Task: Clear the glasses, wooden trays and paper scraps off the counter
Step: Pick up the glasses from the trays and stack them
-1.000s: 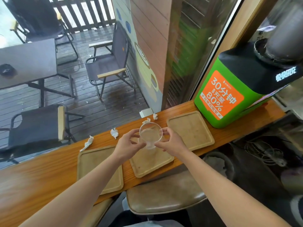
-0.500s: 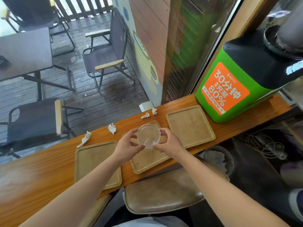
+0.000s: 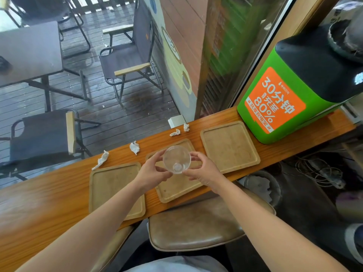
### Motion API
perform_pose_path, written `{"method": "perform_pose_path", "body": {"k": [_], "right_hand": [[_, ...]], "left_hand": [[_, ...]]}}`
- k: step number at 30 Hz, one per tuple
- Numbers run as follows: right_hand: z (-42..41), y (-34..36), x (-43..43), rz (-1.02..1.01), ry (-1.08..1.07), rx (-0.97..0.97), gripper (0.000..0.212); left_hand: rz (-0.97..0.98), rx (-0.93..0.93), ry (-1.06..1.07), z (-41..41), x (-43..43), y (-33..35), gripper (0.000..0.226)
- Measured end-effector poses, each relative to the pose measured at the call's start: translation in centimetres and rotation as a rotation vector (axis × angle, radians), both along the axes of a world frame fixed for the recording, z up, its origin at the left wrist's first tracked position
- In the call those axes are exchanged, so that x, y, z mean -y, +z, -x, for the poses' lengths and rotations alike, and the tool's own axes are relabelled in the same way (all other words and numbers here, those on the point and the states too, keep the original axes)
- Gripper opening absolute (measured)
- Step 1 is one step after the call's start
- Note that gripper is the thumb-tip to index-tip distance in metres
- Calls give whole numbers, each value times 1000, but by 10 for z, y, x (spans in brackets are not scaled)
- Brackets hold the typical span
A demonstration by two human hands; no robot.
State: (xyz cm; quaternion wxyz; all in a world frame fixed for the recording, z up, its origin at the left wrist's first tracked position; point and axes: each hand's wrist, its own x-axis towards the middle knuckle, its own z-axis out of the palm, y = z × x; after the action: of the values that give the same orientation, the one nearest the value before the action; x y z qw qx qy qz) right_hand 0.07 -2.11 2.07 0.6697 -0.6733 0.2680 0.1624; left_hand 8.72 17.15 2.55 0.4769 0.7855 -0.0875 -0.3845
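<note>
A clear glass [image 3: 176, 159] is held above the middle wooden tray [image 3: 176, 188], gripped from both sides by my left hand [image 3: 155, 171] and my right hand [image 3: 202, 170]. It looks like more than one glass nested together, but I cannot tell for sure. On the wooden counter [image 3: 39, 211] lie three wooden trays: the left tray [image 3: 112, 185], the middle one partly hidden by my hands, and the right tray [image 3: 229, 146]. Several crumpled paper scraps lie along the counter's far edge: a long scrap [image 3: 101, 160], a scrap [image 3: 135, 147] and two small scraps [image 3: 175, 132] [image 3: 186, 127].
A green and black charging kiosk [image 3: 294, 91] stands on the counter's right end. A brown padded stool [image 3: 202, 224] sits under the counter below my arms. A lined bin [image 3: 261, 186] is on the floor at right. Beyond the window are patio chairs and a table.
Both hands have kept hold of the glass and brought it slightly nearer, tilting its mouth toward the camera. The view has shifted a little downward.
</note>
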Motion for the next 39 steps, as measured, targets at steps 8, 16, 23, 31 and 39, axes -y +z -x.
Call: {"method": "perform_pose_path", "body": {"k": [8, 16, 23, 31, 39], "right_hand": [[4, -5, -5, 5, -12, -11, 62], [5, -13, 0, -40, 48, -39, 69], [-4, -35, 5, 30, 149, -100, 84], [-24, -74, 8, 201, 284, -60, 85], [-35, -63, 1, 298, 399, 93, 73]], "left_hand": [[-1, -23, 25, 4, -1, -6, 84], [-39, -42, 44, 8, -5, -16, 76], [-97, -71, 148, 15, 2, -37, 77], [-111, -44, 343, 20, 17, -62, 77], [4, 12, 538, 38, 30, -53, 72]]}}
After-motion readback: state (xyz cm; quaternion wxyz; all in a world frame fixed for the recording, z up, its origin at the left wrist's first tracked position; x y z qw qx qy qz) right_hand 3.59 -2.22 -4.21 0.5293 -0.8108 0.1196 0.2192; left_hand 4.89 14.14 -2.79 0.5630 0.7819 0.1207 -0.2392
